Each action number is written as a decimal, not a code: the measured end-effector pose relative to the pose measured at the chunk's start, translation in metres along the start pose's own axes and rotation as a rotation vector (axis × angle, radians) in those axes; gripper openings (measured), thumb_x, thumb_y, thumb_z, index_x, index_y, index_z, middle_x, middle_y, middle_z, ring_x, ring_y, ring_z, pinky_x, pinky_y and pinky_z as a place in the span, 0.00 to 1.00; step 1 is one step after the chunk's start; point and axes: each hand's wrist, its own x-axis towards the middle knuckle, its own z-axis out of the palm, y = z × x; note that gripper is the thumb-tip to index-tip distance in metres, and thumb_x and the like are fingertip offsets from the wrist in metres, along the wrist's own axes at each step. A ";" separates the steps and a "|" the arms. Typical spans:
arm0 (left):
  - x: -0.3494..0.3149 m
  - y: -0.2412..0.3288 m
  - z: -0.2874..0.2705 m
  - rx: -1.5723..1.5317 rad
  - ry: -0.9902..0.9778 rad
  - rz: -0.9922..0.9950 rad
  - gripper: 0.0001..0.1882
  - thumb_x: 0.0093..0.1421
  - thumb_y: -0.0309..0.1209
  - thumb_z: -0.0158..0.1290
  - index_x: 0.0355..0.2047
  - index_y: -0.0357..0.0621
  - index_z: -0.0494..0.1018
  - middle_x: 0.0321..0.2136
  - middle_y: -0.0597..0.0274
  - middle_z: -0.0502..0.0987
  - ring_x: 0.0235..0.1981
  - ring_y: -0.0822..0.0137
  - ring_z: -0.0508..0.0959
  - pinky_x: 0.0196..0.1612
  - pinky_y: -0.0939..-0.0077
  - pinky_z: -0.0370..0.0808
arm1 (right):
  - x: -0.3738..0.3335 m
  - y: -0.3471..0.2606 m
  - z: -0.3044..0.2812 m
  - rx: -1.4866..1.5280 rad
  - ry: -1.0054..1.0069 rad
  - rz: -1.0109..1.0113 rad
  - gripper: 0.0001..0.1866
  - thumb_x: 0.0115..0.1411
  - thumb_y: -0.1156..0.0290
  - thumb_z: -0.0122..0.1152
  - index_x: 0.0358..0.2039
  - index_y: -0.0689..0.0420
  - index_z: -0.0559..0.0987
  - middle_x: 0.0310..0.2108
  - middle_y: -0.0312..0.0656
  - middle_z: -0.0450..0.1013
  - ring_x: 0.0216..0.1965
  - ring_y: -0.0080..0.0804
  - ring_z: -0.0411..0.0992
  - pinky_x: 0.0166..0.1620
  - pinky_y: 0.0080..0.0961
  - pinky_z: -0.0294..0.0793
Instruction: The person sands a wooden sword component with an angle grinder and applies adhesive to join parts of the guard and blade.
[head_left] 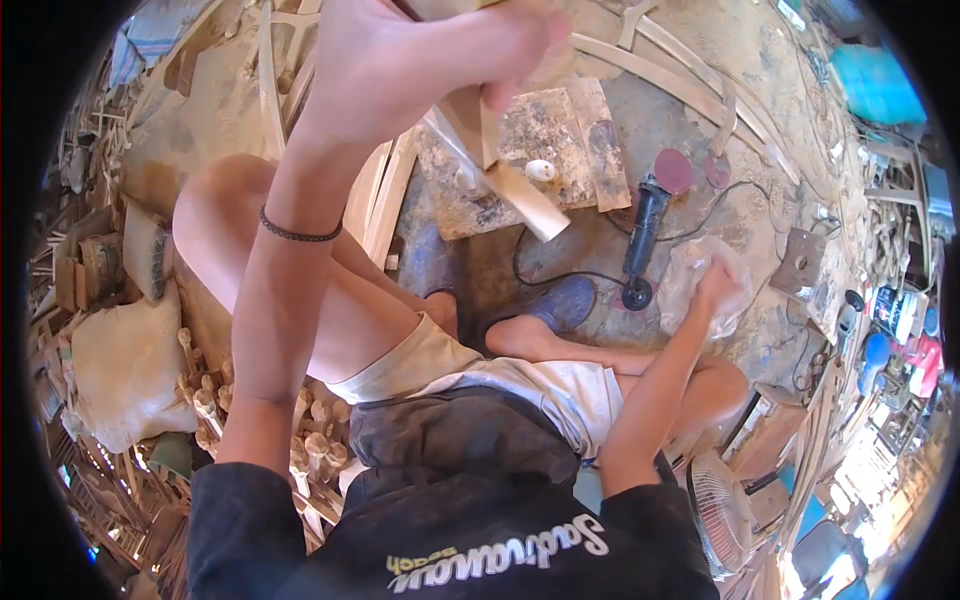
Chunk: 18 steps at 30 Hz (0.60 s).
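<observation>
My left hand, raised high in front of me, is closed round a pale wooden piece. The piece slants down, with its lower end above a dusty board. Its upper part is mostly hidden by my fingers. On my right, my right hand is at a clear plastic bag on the floor. Those fingers are blurred, and whether they grip anything does not show. Left of the bag lies a dark angle grinder with a reddish sanding disc.
The dusty board carries a small white rounded object. The grinder's black cable loops near my feet. Curved wooden parts lie beyond. Turned wooden pieces crowd my left; a fan stands at my right.
</observation>
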 end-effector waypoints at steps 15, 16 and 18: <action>0.003 0.011 0.010 0.152 0.195 -0.024 0.03 0.58 0.16 0.62 0.32 0.34 0.79 0.20 0.65 0.80 0.17 0.76 0.78 0.20 0.79 0.73 | -0.321 -0.283 -0.038 -0.115 -0.322 -1.195 0.23 0.67 0.58 0.71 0.61 0.45 0.85 0.68 0.38 0.71 0.71 0.43 0.64 0.72 0.57 0.52; 0.004 0.012 0.011 0.154 0.208 0.006 0.03 0.58 0.16 0.62 0.32 0.35 0.79 0.20 0.65 0.80 0.17 0.76 0.78 0.20 0.79 0.73 | -0.320 -0.279 -0.038 -0.050 -0.240 -1.214 0.24 0.66 0.57 0.72 0.62 0.44 0.84 0.68 0.39 0.71 0.72 0.44 0.64 0.72 0.57 0.52; 0.004 0.012 0.012 0.154 0.234 0.053 0.04 0.58 0.16 0.62 0.32 0.36 0.80 0.20 0.66 0.80 0.17 0.77 0.78 0.20 0.80 0.73 | -0.315 -0.269 -0.047 -0.025 -0.159 -1.171 0.25 0.65 0.57 0.73 0.62 0.43 0.84 0.68 0.41 0.71 0.72 0.45 0.64 0.72 0.58 0.51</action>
